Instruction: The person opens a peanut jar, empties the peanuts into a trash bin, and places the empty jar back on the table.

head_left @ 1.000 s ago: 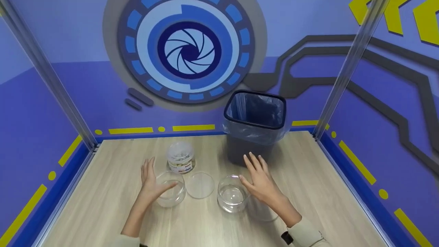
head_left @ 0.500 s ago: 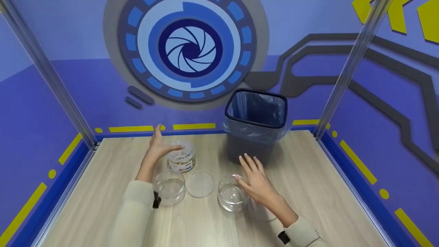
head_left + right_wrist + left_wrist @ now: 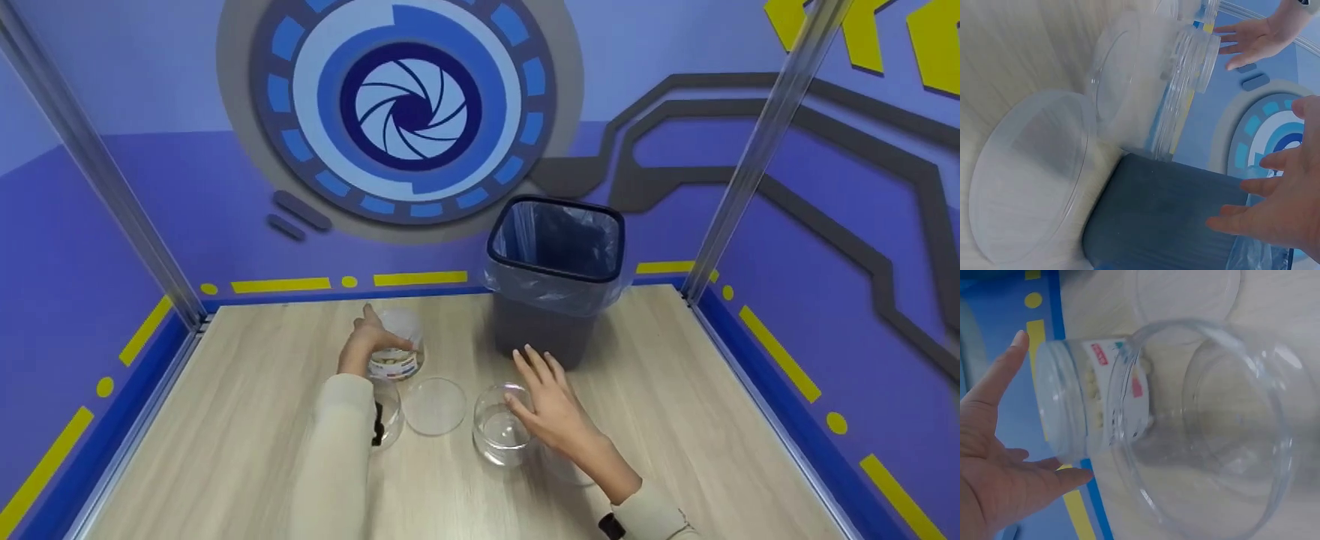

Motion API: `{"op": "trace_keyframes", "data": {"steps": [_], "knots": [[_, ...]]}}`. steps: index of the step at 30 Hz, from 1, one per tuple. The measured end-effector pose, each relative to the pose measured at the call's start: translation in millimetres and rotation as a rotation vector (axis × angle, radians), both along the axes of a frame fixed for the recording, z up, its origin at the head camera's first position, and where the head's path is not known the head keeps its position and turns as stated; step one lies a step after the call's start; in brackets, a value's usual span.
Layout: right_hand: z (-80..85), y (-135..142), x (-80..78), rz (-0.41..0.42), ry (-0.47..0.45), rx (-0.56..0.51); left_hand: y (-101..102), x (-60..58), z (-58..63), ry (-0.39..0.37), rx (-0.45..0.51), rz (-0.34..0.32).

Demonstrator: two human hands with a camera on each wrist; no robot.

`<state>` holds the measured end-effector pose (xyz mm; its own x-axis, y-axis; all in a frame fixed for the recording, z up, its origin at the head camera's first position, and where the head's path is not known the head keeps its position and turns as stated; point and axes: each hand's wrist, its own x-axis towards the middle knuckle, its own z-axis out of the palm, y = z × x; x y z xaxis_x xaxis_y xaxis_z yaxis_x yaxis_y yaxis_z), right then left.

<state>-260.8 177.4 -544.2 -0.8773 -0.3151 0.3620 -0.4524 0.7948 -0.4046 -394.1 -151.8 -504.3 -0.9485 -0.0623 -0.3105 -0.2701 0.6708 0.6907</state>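
Note:
My left hand (image 3: 367, 345) is at the left side of a clear lidded jar (image 3: 395, 366), fingers extended and thumb apart. In the left wrist view, the jar's label (image 3: 1139, 396) and small pale pieces inside show, and the hand (image 3: 1002, 478) is spread beside the lid (image 3: 1054, 402). Partly behind the left sleeve is a round glass bowl (image 3: 391, 416). My right hand (image 3: 553, 412) hovers with straight, spread fingers at the right edge of a second glass bowl (image 3: 496, 439). The right wrist view shows that hand (image 3: 1292, 191) holding nothing.
Between the bowls lies a clear round lid (image 3: 435, 406). Another clear lid (image 3: 1027, 180) lies below the right hand, partly covered by the forearm in the head view. A dark bin (image 3: 544, 330) with a plastic liner stands at the back right. Printed walls (image 3: 172, 202) enclose the table.
My left hand has moved from beside the left bowl, up and forward, then across to the jar; its sleeve now covers part of that bowl. The right hand has shifted only slightly left.

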Motion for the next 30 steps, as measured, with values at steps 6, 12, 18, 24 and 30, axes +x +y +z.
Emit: {"op": "trace_keyframes", "data": {"steps": [6, 12, 18, 24, 30], "knots": [[-0.3, 0, 0.5, 0.005, 0.002, -0.005, 10, -2.2, -16.5, 0.044, 0.004, 0.096], [-1.6, 1, 2.8, 0.007, -0.010, -0.013, 9, -5.1, -33.1, 0.121, 0.021, 0.127], [-2.9, 2, 3.8, -0.002, -0.014, -0.016, 5, -9.7, -41.4, 0.242, 0.033, 0.126], [-1.3, 1, 4.4, 0.007, -0.012, -0.018, 1, -11.8, -39.7, 0.328, 0.046, 0.152], [2.0, -1, 4.9, 0.009, -0.008, -0.026, 3, -12.3, -28.0, 0.425, 0.056, 0.193]]}}
